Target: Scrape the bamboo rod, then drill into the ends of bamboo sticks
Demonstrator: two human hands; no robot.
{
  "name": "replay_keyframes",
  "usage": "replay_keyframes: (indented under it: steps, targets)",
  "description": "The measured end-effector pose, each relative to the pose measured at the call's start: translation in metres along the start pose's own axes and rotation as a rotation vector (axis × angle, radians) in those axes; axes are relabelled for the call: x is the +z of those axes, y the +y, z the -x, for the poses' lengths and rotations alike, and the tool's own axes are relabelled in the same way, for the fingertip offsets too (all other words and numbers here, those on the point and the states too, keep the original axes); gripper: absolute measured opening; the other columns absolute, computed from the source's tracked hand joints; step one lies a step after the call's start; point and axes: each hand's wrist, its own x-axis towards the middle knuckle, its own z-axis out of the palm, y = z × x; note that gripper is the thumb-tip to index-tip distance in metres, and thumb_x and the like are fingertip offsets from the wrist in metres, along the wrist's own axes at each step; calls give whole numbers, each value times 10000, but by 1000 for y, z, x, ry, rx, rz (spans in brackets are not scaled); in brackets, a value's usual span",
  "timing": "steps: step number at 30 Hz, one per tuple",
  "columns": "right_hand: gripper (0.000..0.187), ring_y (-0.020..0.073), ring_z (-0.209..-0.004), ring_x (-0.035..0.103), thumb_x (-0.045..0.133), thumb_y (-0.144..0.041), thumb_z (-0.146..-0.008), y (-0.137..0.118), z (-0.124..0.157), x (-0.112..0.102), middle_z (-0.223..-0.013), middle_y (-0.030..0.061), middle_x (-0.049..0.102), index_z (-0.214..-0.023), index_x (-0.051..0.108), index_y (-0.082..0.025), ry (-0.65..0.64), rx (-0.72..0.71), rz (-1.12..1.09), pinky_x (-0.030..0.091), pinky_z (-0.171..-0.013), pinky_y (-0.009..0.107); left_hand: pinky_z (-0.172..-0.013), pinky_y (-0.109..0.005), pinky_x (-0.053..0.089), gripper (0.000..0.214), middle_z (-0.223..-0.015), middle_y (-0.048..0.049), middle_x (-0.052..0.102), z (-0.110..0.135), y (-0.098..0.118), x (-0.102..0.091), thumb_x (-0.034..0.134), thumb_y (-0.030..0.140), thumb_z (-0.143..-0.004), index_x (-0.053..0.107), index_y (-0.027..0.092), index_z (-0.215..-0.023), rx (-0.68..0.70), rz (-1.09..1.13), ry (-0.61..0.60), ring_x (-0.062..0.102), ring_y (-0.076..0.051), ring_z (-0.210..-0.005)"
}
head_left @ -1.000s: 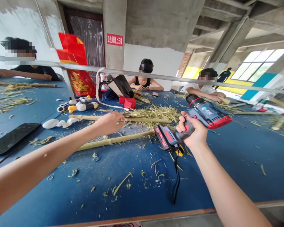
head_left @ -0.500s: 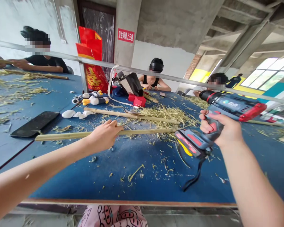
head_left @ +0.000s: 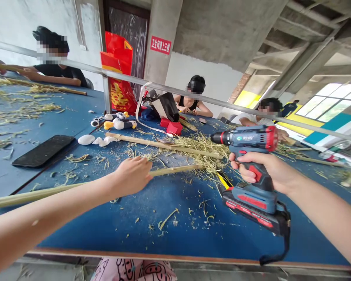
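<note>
My right hand (head_left: 265, 169) grips the handle of a blue, black and red cordless drill (head_left: 248, 139), raised above the table with its chuck facing left. A black strap hangs from its battery. My left hand (head_left: 133, 175) is closed over a long pale wooden stick (head_left: 178, 169), which looks like bamboo; the hand and forearm hide part of it. Its right end lies by a heap of stringy shavings (head_left: 212, 146). Just beyond lies a second stick (head_left: 163, 145). Partly hidden behind the drill is a yellow and black object (head_left: 224, 180).
On the blue table (head_left: 169, 218) lie a black phone (head_left: 43, 150), a white egg-shaped object (head_left: 86, 139), small penguin-like toys (head_left: 119, 122) and a red box (head_left: 174, 127). A metal rail (head_left: 160, 84) crosses behind, near a red bag (head_left: 121, 93). Several people sit across the table.
The drill has moved left and its chuck sits lower and nearer the shavings. The stick under my left hand has shifted left, its left end swinging closer to me.
</note>
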Motion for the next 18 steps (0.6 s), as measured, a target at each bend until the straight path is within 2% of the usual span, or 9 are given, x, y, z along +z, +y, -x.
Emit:
replay_keyframes:
  steps: [3, 7, 10, 14, 18]
  targets:
    - [178, 64, -428, 418, 749, -263, -726, -4, -4, 8, -679, 21, 609, -855, 692, -154, -54, -9, 67, 365, -398, 227, -935, -393, 537, 409, -1167, -148, 697, -35, 26, 9, 521, 480, -1001, 651, 160, -1218, 93, 122, 89, 656, -314, -1135]
    - [160, 99, -442, 458, 723, -262, -773, -12, -8, 10, -571, -28, 534, -898, 673, -174, -104, -44, 227, 391, -438, 249, -840, -376, 568, 275, -1108, -149, 719, -59, 44, 16, 493, 293, -1015, 693, 147, -1134, 90, 154, 39, 707, -290, -1024]
    - [171, 118, -418, 480, 702, -300, -790, -16, -10, 8, -522, -29, 530, -903, 682, -174, -135, -32, 374, 384, -454, 267, -803, -358, 573, 267, -1053, -148, 733, -57, 37, 18, 470, 213, -999, 715, 142, -1078, 54, 172, 24, 724, -272, -962]
    - [154, 132, -401, 457, 689, -328, -784, -13, -10, 13, -475, -29, 518, -850, 689, -189, -157, -5, 450, 392, -470, 293, -875, -358, 562, 285, -1040, -124, 742, -47, 20, 24, 466, 239, -1001, 738, 157, -1033, 16, 243, 102, 711, -258, -993]
    - [140, 139, -391, 449, 676, -332, -760, -3, -7, 23, -445, -33, 508, -815, 676, -203, -164, 57, 489, 409, -473, 299, -891, -344, 551, 227, -998, -76, 765, -45, 13, 34, 566, 281, -966, 778, 209, -1002, -36, 427, 158, 708, -242, -974]
